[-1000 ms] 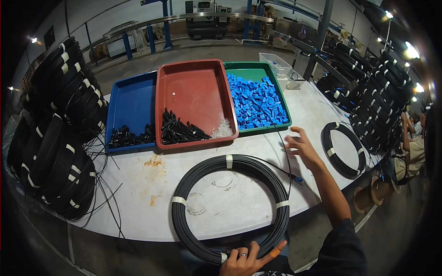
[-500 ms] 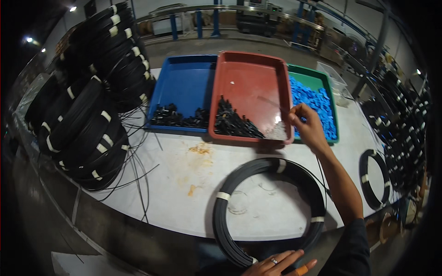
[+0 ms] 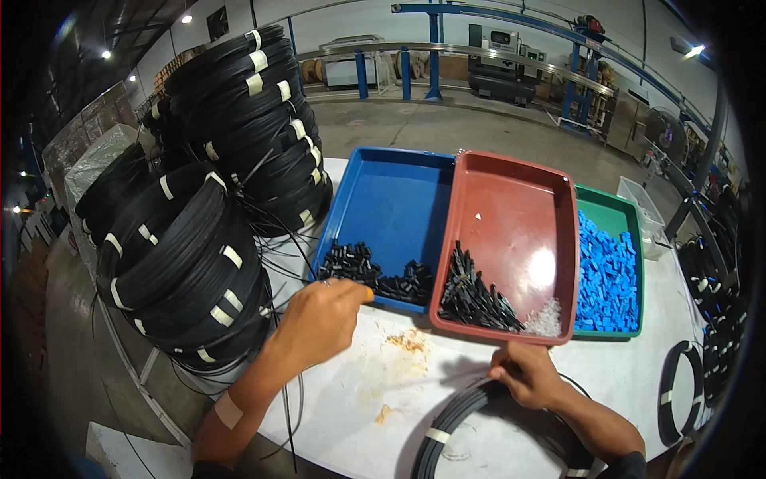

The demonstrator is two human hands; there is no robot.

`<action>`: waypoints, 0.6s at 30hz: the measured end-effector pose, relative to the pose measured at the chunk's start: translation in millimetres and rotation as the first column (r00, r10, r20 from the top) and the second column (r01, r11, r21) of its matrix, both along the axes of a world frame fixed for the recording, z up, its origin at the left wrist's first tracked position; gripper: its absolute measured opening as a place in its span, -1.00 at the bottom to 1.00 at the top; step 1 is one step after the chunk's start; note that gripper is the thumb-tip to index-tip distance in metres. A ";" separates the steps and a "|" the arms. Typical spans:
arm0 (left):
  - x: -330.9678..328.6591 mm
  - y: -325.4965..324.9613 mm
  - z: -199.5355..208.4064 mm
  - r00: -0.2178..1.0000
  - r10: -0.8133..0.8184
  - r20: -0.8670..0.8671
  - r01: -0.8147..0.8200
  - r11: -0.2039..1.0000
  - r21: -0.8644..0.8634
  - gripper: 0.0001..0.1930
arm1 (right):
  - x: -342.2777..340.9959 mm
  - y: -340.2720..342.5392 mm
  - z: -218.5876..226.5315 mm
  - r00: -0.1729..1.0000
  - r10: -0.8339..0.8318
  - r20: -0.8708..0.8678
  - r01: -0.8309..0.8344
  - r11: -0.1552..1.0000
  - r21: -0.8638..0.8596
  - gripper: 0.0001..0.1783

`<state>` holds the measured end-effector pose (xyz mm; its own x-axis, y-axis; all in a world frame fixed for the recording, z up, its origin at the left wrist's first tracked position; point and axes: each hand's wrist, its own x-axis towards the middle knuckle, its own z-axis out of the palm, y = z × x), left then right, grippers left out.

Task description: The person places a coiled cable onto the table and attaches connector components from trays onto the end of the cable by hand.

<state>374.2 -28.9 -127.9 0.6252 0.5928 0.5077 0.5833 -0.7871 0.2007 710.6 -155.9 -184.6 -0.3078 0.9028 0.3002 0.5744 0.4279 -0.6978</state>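
Note:
My left hand (image 3: 323, 319) is closed, its fingertips pressed together beside the front left corner of the blue tray (image 3: 395, 160). Whether something sits in that pinch is hidden. Small black connector-like parts (image 3: 351, 263) lie along the tray's front. My right hand (image 3: 527, 375) is closed on a thin black cable at the far side of a black cable coil (image 3: 451, 423), just below the red tray (image 3: 519, 168). The held end is hidden by the fingers. White tape bands the coil. In the red tray are black slender pieces (image 3: 475, 295) and small clear-white pieces (image 3: 545, 319).
A green tray (image 3: 610, 199) of blue parts (image 3: 606, 279) stands at the right. Tall stacks of taped cable coils (image 3: 191, 263) fill the table's left, loose ends hanging out. Another coil (image 3: 667, 395) lies at the right edge, near more hanging black cables (image 3: 722, 351).
My left hand has gone from the coil's near edge to the blue tray's front left corner. My right hand has come down from the red tray to the coil. The view has shifted.

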 end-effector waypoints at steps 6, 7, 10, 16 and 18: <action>1.8 72.4 29.8 0.989 0.096 0.108 -0.077 0.982 -0.170 -0.86 | -1.5 3.8 -0.4 0.991 0.086 0.105 -0.092 0.994 0.053 -0.79; 2.8 83.3 29.7 0.989 0.102 0.106 -0.083 0.982 -0.170 -0.86 | -0.4 4.3 -3.3 0.995 0.079 0.058 -0.083 0.995 0.061 -0.77; 9.1 110.9 27.9 0.987 0.074 -0.140 -0.093 0.986 -0.135 -0.83 | -0.2 5.9 -3.2 0.995 0.082 0.063 -0.085 0.995 0.058 -0.76; 24.8 143.2 7.5 0.809 0.225 -0.543 -0.297 0.954 -0.047 -0.76 | -1.6 3.7 -3.4 0.997 0.042 0.071 -0.050 0.991 0.128 -0.64; 24.5 154.0 -0.6 0.816 0.218 -0.535 -0.291 0.955 -0.056 -0.75 | -4.7 2.4 5.2 0.984 0.022 0.175 -0.043 0.993 0.113 -0.54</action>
<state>398.6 125.0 -128.5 0.5909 0.8044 0.0607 0.8055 -0.5843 -0.0988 706.0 -153.5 -179.4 -0.3929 0.8536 0.3421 0.6665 0.5206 -0.5337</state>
